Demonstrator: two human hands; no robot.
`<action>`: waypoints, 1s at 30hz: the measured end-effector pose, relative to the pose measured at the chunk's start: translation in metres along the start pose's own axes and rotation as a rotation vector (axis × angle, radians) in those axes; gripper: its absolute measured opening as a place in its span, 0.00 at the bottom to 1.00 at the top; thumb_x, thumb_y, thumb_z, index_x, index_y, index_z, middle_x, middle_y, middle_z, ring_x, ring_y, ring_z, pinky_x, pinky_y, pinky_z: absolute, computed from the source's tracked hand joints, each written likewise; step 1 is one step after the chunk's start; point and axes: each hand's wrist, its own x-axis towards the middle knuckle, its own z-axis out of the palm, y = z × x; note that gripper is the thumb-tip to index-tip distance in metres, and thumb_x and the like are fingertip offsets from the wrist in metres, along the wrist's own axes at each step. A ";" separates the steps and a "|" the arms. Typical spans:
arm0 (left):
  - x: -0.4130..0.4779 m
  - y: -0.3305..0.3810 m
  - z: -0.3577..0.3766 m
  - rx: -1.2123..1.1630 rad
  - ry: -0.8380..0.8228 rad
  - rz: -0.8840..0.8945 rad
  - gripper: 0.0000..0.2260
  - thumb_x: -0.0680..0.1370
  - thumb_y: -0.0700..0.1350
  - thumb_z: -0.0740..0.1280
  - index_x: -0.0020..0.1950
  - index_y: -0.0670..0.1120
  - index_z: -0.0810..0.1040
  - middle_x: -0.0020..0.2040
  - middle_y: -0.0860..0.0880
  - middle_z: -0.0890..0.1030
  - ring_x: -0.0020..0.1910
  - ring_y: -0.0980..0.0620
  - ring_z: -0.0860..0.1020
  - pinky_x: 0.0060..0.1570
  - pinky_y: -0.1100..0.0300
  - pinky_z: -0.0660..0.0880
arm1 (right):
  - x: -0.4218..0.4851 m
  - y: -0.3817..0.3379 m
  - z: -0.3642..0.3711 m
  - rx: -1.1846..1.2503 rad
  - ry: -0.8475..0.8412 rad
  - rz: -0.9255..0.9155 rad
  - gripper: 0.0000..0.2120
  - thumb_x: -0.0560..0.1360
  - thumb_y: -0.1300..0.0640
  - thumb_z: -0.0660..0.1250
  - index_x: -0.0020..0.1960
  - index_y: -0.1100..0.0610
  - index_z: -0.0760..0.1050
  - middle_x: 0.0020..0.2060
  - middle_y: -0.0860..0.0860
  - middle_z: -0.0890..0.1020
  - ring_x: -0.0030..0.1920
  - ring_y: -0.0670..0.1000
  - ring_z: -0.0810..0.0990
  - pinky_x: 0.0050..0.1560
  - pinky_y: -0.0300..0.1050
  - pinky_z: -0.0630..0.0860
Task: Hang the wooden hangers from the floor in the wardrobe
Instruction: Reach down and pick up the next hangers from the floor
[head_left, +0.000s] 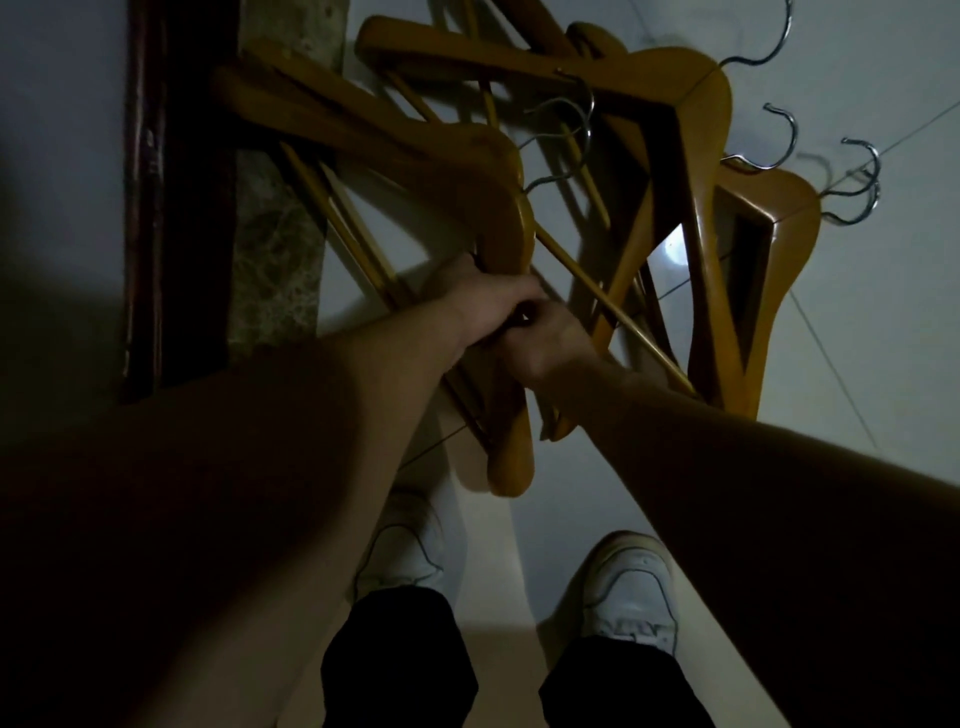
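Note:
Several yellow-brown wooden hangers (675, 171) with silver hooks lie heaped on the pale tiled floor (857, 322) in front of me. My left hand (483, 306) is closed around the arm of the nearest wooden hanger (498, 218), just below its shoulder. My right hand (550, 345) presses against the left one and grips the lower arm of the same bundle, whose end (511, 457) points toward my feet. Whether one or two hangers are held I cannot tell. The light is dim.
A dark wooden frame (171, 208) and a marbled stone strip (275, 249) run along the left of the pile. My two white shoes (628, 587) stand on the floor below the hangers. Loose metal hooks (862, 182) stick out at the right.

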 end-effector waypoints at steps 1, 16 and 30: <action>-0.004 -0.001 0.000 0.030 0.023 0.011 0.23 0.73 0.51 0.74 0.66 0.48 0.74 0.58 0.48 0.81 0.57 0.46 0.79 0.59 0.47 0.78 | -0.003 -0.001 0.001 -0.013 -0.004 -0.001 0.13 0.81 0.58 0.63 0.65 0.55 0.72 0.48 0.51 0.76 0.52 0.52 0.82 0.44 0.40 0.76; -0.155 0.048 -0.038 0.029 0.112 -0.016 0.04 0.75 0.46 0.71 0.44 0.49 0.77 0.43 0.48 0.81 0.43 0.50 0.80 0.42 0.54 0.78 | -0.157 -0.069 -0.055 0.032 -0.203 0.072 0.10 0.78 0.58 0.70 0.57 0.61 0.76 0.51 0.59 0.83 0.54 0.58 0.83 0.56 0.57 0.83; -0.325 0.132 -0.087 0.107 0.152 0.075 0.05 0.73 0.38 0.69 0.42 0.47 0.75 0.40 0.47 0.79 0.40 0.50 0.79 0.43 0.53 0.79 | -0.317 -0.117 -0.133 0.535 -0.367 0.144 0.09 0.80 0.65 0.65 0.59 0.59 0.74 0.55 0.59 0.81 0.55 0.56 0.82 0.49 0.52 0.82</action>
